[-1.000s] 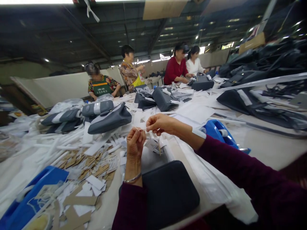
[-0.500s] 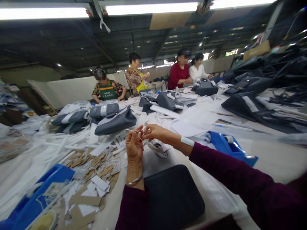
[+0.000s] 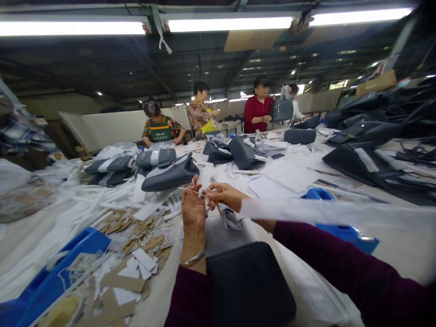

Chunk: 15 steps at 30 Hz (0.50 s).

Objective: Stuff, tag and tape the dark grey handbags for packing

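Step, we judge: working a cord (image 3: 185,188) | cord: raised, beyond the bag (image 3: 252,284) | right hand (image 3: 223,195) pinches it; left hand (image 3: 194,211) half-curled against it, grip unclear to us | next calls for: steady, fine pinch

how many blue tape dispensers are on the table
2. One blue dispenser sits at the lower left, beside cardboard scraps; the second dispenser is at right, beyond the right sleeve, partly behind a pale strip. Others may be hidden.

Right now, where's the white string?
Head view, just left of centre: the white string is at the fingers of the left hand and right hand, above the dark bag in the picture.
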### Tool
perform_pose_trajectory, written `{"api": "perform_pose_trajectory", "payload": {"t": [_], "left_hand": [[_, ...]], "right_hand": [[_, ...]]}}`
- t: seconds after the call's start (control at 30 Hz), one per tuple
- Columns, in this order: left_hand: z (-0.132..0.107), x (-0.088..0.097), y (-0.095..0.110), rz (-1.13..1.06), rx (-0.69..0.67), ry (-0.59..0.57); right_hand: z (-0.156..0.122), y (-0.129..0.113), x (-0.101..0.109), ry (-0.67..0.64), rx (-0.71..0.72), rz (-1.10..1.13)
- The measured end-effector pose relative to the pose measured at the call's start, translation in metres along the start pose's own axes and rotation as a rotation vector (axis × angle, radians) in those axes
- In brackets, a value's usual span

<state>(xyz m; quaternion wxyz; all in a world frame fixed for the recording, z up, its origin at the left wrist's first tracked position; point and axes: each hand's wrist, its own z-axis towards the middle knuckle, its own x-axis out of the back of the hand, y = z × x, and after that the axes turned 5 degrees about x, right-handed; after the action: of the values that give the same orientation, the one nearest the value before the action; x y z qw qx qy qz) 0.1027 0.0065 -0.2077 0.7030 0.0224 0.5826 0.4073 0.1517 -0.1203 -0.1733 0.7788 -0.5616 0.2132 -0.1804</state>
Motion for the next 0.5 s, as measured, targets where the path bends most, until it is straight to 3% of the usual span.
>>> {"api": "perform_pose_trajectory", "payload": {"t": [0.2,0.33,0.43,0.5], "left_hand": [[0.004,0.005,0.001,-0.126,0.005,0.040],[0.009,0.012,-0.003,-0.175,0.018,0.084],[0.013,0.015,-0.010,-0.100,0.070,0.172],[0.012,0.015,-0.015,0.066,0.110,0.225]], "right_hand": [[0.006,-0.002,0.012,0.053,-0.116,0.020],[0.008,-0.008,0.025,0.042,-0.171,-0.085],[0.011,-0.017,0.039,0.047,-0.241,-0.158],[0.013,-0.024,0.050,0.060,-0.272,-0.181]]}}
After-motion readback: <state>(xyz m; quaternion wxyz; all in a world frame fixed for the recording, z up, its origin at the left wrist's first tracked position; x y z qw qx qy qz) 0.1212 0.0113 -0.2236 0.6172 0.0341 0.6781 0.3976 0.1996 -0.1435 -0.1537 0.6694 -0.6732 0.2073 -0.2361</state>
